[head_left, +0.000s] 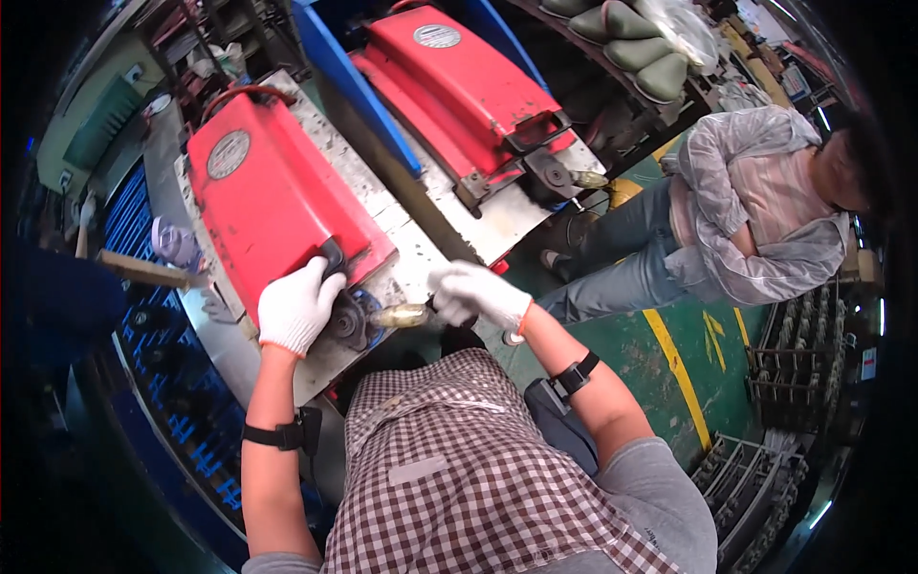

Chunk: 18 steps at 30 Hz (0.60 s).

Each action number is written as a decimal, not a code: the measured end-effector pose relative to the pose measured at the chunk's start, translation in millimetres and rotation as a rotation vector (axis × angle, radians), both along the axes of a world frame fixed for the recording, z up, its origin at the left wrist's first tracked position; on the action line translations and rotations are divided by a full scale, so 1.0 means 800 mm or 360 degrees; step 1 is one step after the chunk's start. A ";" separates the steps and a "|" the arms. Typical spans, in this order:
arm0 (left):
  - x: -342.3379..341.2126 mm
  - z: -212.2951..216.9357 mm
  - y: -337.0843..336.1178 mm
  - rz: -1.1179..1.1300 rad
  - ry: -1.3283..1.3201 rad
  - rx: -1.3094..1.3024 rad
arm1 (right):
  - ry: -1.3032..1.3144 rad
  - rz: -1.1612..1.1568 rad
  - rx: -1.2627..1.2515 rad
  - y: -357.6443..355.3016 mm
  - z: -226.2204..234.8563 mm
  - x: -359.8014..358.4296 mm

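My left hand (298, 308), in a white knit glove, is closed at the front end of a red machine cover (273, 206). Its fingers curl at a black frame (332, 255) there, and the palm hides part of it. Just below sits a round metal wheel part (346, 323) with a yellowish handle (400, 316) sticking out to the right. My right hand (478, 295), also gloved, is in the air to the right of that handle, apart from it. Motion smears its fingers, so whether it holds anything is unclear.
A second red machine (459, 81) stands at the back, beside a blue panel (359, 86). Green shoe-shaped forms (636, 48) lie on a rack. A person (755, 201) with folded arms stands at right. Racks (798, 349) stand beyond the yellow floor line (677, 373).
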<state>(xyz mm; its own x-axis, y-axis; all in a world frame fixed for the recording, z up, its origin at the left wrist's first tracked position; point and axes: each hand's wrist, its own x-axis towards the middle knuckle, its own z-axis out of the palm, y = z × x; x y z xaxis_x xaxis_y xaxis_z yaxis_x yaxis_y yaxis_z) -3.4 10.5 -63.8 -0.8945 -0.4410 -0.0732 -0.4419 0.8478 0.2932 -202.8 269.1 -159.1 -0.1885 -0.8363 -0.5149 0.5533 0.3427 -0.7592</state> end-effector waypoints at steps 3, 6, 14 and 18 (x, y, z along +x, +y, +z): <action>0.000 0.001 0.005 0.0201 0.0288 0.0105 | 0.1806 -0.0358 0.0078 0.010 0.021 -0.070; -0.011 0.002 0.018 0.0506 0.0755 0.0515 | 0.2370 -0.0665 0.0425 0.035 0.040 -0.156; -0.123 0.012 0.081 -0.0016 0.1096 0.0402 | 0.3075 -0.0240 0.1255 0.096 0.005 -0.286; -0.195 0.002 0.107 -0.0235 0.0847 0.0372 | 0.2658 -0.0559 0.1485 0.100 -0.004 -0.227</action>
